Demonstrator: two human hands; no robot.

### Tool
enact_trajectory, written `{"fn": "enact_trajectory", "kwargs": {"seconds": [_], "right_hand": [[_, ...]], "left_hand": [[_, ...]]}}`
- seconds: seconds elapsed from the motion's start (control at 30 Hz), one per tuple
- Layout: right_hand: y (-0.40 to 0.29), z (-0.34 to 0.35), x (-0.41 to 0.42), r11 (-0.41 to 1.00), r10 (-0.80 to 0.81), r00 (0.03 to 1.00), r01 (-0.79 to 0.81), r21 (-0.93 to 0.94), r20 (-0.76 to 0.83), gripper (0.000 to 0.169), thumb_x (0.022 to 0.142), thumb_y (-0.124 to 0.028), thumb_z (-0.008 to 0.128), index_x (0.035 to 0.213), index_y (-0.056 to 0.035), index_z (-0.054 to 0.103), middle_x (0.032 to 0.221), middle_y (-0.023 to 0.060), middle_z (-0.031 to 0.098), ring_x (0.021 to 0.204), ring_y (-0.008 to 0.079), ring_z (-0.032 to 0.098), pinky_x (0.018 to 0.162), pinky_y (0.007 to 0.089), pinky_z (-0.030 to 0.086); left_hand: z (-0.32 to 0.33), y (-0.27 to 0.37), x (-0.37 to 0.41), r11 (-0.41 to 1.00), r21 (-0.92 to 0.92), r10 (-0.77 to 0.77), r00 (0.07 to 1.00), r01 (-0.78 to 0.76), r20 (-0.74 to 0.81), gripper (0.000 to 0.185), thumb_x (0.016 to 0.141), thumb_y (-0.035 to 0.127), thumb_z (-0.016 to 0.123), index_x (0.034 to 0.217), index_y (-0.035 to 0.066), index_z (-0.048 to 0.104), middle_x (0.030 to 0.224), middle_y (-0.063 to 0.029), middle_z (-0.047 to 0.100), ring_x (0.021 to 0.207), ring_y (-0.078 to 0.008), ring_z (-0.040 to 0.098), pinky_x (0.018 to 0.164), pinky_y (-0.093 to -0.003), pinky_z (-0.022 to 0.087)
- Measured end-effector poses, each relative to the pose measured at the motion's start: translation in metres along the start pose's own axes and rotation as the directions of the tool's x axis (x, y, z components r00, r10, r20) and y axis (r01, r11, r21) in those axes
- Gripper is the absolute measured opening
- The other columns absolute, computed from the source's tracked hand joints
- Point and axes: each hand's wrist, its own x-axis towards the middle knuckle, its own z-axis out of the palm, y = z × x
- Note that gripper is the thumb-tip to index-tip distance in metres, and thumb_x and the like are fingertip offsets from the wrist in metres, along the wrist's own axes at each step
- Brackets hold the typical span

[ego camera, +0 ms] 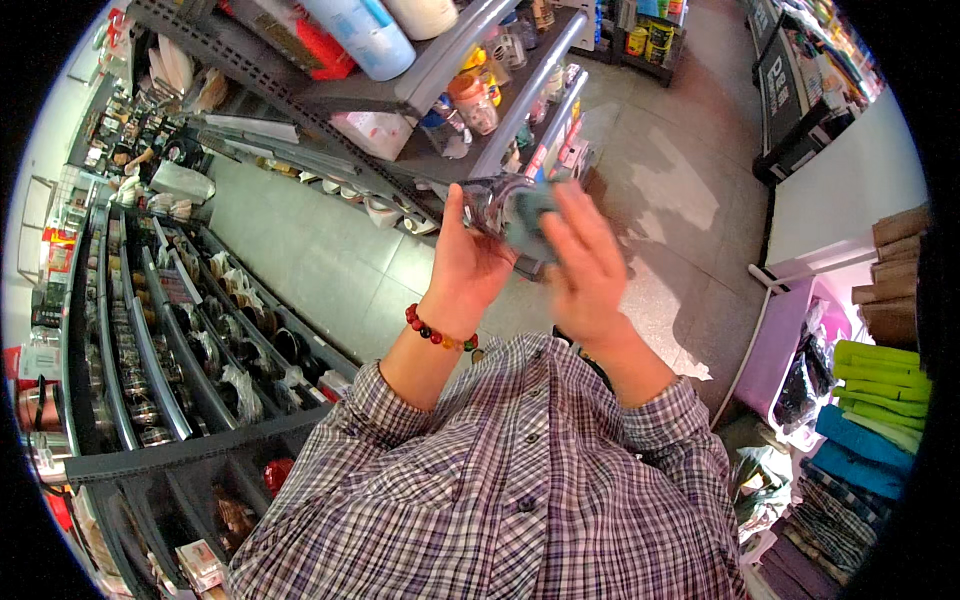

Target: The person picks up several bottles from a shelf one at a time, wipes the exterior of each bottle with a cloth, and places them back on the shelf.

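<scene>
Held out before my chest, a clear container [487,201], seemingly glass or plastic, lies tilted in my left hand [469,270], which grips it from below with the thumb up its left side. A beaded bracelet [436,337] circles that wrist. My right hand [583,262], blurred, presses a grey-green cloth [532,217] against the container's right end. The cloth hides that end, and its exact kind cannot be told.
Just beyond my hands stands a shelf rack [375,101] with bottles and cups. Long shelves of goods [180,330] run along the left. At right are a purple bin [776,352] and folded towels [877,382]. Grey tiled floor [315,232] lies between.
</scene>
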Motion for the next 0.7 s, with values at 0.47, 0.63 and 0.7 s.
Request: {"fn": "enact_trajectory", "kwargs": {"seconds": [0.47,0.63,0.7], "right_hand": [[0.089,-0.095,-0.071,0.965,0.261,0.948,-0.259,-0.036,0.181,0.049,0.079,0.008,0.052,0.126,-0.0024,0.062,0.140,0.0214,0.053,0.132,0.0403,0.049,0.109,0.0510,0.039],[0.062,-0.067,-0.029,0.994,-0.065,0.940,0.033,0.100,0.335,0.050,0.083,0.002,0.057,0.131,-0.0059,0.057,0.144,0.0225,0.049,0.138,0.0437,0.041,0.113,0.0577,0.029],[0.079,-0.047,-0.052,0.989,-0.108,0.941,0.069,0.133,0.319,0.043,0.084,0.002,0.059,0.126,-0.0059,0.061,0.141,0.0223,0.052,0.135,0.0410,0.046,0.111,0.0554,0.034]], "left_hand": [[0.016,-0.071,0.004,0.982,-0.175,0.059,0.997,-0.067,-0.048,0.055,0.101,0.053,0.044,0.124,0.005,0.059,0.126,-0.0165,0.063,0.116,-0.0325,0.060,0.102,-0.0491,0.049],[0.001,-0.107,0.027,0.996,-0.088,-0.026,0.998,0.021,-0.056,0.061,0.097,0.061,0.044,0.126,0.011,0.061,0.124,-0.0082,0.066,0.113,-0.0240,0.063,0.099,-0.0412,0.049],[-0.010,-0.101,0.028,0.993,-0.113,-0.003,0.988,-0.014,-0.153,0.062,0.097,0.061,0.046,0.127,0.008,0.060,0.122,-0.0086,0.067,0.112,-0.0244,0.063,0.099,-0.0442,0.050]]}}
